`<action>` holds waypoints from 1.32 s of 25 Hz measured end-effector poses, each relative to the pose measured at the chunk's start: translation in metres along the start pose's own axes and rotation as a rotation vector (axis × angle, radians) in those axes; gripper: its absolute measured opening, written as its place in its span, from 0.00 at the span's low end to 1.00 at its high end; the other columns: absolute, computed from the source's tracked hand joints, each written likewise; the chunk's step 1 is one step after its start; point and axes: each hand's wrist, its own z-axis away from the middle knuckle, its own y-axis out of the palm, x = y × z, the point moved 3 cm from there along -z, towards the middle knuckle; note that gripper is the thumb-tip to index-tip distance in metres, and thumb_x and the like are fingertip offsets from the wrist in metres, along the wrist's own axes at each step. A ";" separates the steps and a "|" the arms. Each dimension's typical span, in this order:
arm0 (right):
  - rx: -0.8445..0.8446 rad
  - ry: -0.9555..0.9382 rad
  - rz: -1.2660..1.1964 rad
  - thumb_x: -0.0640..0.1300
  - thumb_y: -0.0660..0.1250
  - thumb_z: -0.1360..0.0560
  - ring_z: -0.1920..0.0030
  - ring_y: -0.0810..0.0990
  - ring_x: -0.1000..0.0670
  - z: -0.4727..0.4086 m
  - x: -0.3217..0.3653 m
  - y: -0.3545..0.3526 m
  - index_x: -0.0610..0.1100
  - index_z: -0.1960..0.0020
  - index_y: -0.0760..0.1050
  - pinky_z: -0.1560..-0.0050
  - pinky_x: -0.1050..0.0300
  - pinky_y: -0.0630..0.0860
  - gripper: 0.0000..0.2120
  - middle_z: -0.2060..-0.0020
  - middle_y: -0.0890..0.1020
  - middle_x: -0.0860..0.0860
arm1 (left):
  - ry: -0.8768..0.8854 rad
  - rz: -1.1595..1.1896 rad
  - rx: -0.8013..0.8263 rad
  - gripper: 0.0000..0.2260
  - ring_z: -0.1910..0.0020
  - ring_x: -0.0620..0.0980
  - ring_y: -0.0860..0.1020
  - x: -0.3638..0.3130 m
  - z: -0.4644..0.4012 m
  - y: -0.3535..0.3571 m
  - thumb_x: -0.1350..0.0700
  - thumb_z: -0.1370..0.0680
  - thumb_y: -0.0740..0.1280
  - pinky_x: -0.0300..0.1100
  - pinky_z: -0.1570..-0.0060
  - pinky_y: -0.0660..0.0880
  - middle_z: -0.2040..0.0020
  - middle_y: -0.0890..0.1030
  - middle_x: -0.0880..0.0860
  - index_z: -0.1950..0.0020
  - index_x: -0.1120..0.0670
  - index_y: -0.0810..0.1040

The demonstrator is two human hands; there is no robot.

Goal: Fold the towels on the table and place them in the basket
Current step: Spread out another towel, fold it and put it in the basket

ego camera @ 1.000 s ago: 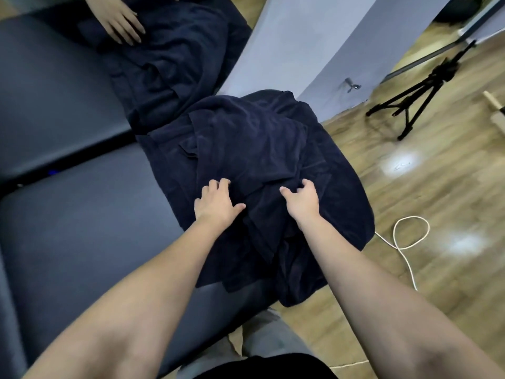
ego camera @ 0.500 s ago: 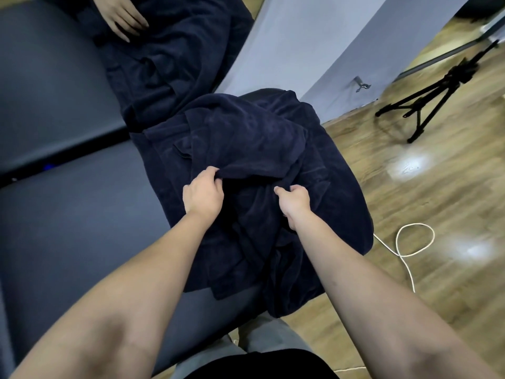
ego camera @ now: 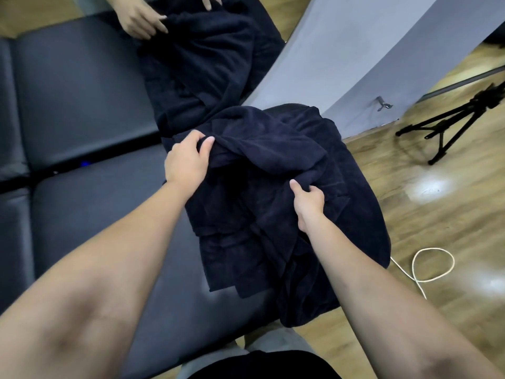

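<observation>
The dark navy towel [ego camera: 273, 160] lies bunched on the black padded counter [ego camera: 82, 105], one side hanging off its edge above the wood floor [ego camera: 437, 214]. The left hand [ego camera: 185, 160] and right hand [ego camera: 308, 201] each pinch a fold of it. It looks soft and limp (likely heavy enough to sag), so corners would be the best hold.
</observation>
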 end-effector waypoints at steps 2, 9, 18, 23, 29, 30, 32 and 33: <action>0.018 -0.022 -0.019 0.53 0.71 0.21 0.29 0.72 0.43 0.004 0.008 0.003 0.42 0.21 0.61 0.28 0.43 0.70 0.35 0.28 0.72 0.46 | -0.018 0.016 -0.067 0.16 0.48 0.61 0.78 0.009 -0.008 -0.018 0.38 0.18 0.57 0.55 0.47 0.75 0.52 0.83 0.54 0.45 0.47 0.76; 0.160 -0.101 0.059 0.57 0.74 0.28 0.32 0.74 0.47 0.021 0.017 0.031 0.44 0.25 0.67 0.30 0.44 0.72 0.37 0.35 0.74 0.54 | -0.040 0.246 -0.294 0.15 0.53 0.55 0.78 0.010 -0.022 -0.073 0.41 0.19 0.59 0.53 0.49 0.76 0.58 0.81 0.46 0.53 0.51 0.75; 0.176 -0.224 0.139 0.51 0.69 0.20 0.24 0.67 0.45 0.042 0.024 0.046 0.42 0.19 0.58 0.31 0.54 0.65 0.36 0.23 0.66 0.48 | 0.022 0.339 -0.519 0.14 0.61 0.43 0.73 -0.007 -0.057 -0.168 0.43 0.20 0.60 0.43 0.54 0.72 0.61 0.77 0.45 0.56 0.52 0.75; 0.148 -0.316 0.166 0.59 0.71 0.26 0.35 0.79 0.43 0.053 0.030 0.051 0.42 0.34 0.75 0.32 0.44 0.75 0.28 0.36 0.81 0.46 | 0.086 0.370 -0.619 0.11 0.61 0.41 0.74 -0.019 -0.062 -0.215 0.45 0.19 0.61 0.36 0.56 0.70 0.64 0.76 0.41 0.57 0.49 0.74; 0.206 -0.405 0.241 0.64 0.69 0.29 0.43 0.81 0.45 0.072 0.055 0.071 0.41 0.39 0.76 0.36 0.44 0.78 0.30 0.44 0.83 0.48 | 0.087 0.464 -0.770 0.11 0.64 0.35 0.72 -0.018 -0.052 -0.268 0.47 0.19 0.62 0.35 0.56 0.71 0.66 0.74 0.40 0.62 0.43 0.69; 0.227 -0.431 0.238 0.62 0.69 0.27 0.42 0.81 0.44 0.074 0.060 0.074 0.39 0.37 0.75 0.37 0.50 0.77 0.30 0.43 0.82 0.47 | 0.085 0.474 -0.801 0.11 0.65 0.34 0.71 -0.018 -0.051 -0.280 0.48 0.19 0.62 0.32 0.57 0.70 0.66 0.74 0.40 0.62 0.43 0.68; 0.231 -0.487 0.256 0.54 0.69 0.22 0.45 0.81 0.42 0.077 0.069 0.081 0.37 0.39 0.75 0.46 0.57 0.76 0.22 0.47 0.82 0.43 | 0.085 0.470 -0.868 0.12 0.66 0.32 0.71 -0.017 -0.048 -0.306 0.48 0.19 0.61 0.30 0.57 0.68 0.66 0.73 0.40 0.62 0.43 0.67; 0.239 -0.521 0.262 0.53 0.69 0.21 0.49 0.82 0.41 0.077 0.073 0.085 0.38 0.45 0.76 0.50 0.54 0.78 0.17 0.50 0.83 0.42 | 0.085 0.464 -0.904 0.12 0.66 0.33 0.71 -0.016 -0.047 -0.320 0.48 0.19 0.61 0.31 0.57 0.68 0.66 0.73 0.40 0.62 0.43 0.67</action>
